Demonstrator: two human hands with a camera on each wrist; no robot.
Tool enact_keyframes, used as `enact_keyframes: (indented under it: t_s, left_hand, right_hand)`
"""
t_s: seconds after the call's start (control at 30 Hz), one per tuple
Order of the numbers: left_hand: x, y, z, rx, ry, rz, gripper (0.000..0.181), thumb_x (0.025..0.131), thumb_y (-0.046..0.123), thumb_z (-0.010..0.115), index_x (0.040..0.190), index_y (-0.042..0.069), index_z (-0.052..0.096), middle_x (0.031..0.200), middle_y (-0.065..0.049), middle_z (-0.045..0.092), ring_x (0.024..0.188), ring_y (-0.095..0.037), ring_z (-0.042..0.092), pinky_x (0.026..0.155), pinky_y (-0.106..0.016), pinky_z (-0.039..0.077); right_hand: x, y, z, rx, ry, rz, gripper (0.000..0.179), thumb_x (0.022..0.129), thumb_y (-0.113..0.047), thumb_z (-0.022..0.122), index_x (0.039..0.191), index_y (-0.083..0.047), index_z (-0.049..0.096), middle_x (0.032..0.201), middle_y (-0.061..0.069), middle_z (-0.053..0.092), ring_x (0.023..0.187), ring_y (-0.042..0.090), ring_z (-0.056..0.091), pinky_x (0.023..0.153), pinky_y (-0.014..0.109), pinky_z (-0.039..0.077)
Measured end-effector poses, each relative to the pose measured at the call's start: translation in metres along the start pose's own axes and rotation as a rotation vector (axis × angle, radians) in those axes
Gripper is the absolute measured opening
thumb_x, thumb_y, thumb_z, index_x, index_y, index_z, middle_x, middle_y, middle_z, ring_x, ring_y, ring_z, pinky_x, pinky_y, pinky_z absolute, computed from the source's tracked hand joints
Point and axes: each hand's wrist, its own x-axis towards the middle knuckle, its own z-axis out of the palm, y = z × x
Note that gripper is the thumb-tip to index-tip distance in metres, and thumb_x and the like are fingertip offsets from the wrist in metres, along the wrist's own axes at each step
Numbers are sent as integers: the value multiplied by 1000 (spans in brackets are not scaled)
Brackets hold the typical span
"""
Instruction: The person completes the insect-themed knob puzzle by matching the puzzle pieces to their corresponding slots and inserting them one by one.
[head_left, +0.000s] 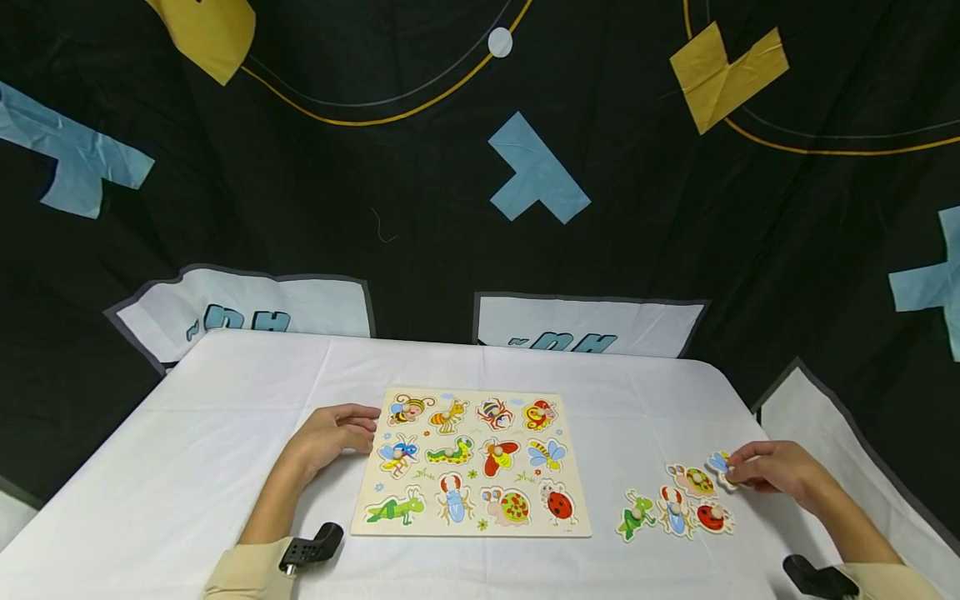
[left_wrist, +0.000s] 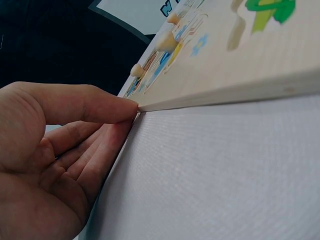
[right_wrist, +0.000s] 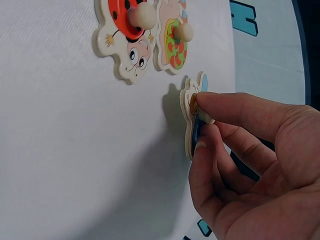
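A wooden puzzle board (head_left: 471, 533) with printed insects lies flat on the white table. My left hand (head_left: 333, 437) touches its left edge, the fingers fairly straight; in the left wrist view its fingertips (left_wrist: 131, 107) meet the board's edge. Far to the right, my right hand (head_left: 780, 471) pinches a blue-winged insect puzzle piece (right_wrist: 187, 117), tilted on edge in the right wrist view. Beside it lie a ladybug piece (head_left: 712, 517), a snail piece (head_left: 692, 481), a stag beetle piece (head_left: 676, 512) and a grasshopper piece (head_left: 636, 515), with round knobs.
A white cloth (head_left: 225, 433) covers the table. Behind it hangs a black curtain (head_left: 420, 250) with blue and yellow shapes. Pieces with knobs, such as the caterpillar (head_left: 450, 451), sit in the board's upper rows.
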Motion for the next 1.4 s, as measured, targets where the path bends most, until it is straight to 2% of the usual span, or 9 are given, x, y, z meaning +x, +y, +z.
enact_keyframes:
  t_s: [0.23, 0.37, 0.63, 1.1, 1.4]
  left_hand:
    - [0, 1, -1, 1, -4, 3, 62, 72, -1, 75, 132, -4, 62, 112, -14, 71, 90, -14, 67, 77, -26, 50]
    - [0, 1, 0, 2, -3, 1, 62, 72, -1, 75, 132, -4, 62, 112, -14, 72, 91, -15, 68, 78, -26, 50]
    - [0, 0, 0, 0, -2, -2, 61, 72, -1, 74, 132, -4, 62, 111, -14, 71, 91, -16, 68, 77, -25, 50]
    - [1, -1, 0, 3, 1, -2, 61, 72, -1, 74, 132, -3, 62, 112, -14, 71, 91, -15, 67, 77, -26, 51]
    - [0, 1, 1, -4, 2, -7, 60, 71, -2, 74, 130, -3, 64, 110, -13, 72, 90, -15, 67, 77, -25, 51]
  right_hand:
    - [3, -11, 1, -8, 3, -5, 27, 85, -19, 76, 103, 2, 72, 93, 4, 67, 81, 19, 57, 69, 29, 53]
    - [3, -20, 4, -4, -5, -39, 27, 86, -19, 76, 103, 3, 72, 92, 2, 68, 80, 18, 58, 68, 28, 53]
    - [7, -33, 15, -37, 26, -61, 25, 84, -20, 77, 100, -1, 73, 92, 3, 69, 81, 19, 58, 69, 29, 52]
    - [16, -63, 39, -25, 19, -101, 25, 81, -18, 78, 101, -2, 74, 95, 7, 69, 82, 21, 57, 70, 32, 49]
    - [16, -86, 50, -18, -33, -152, 25, 80, -17, 80, 99, -2, 74, 88, 3, 71, 78, 19, 57, 68, 31, 49]
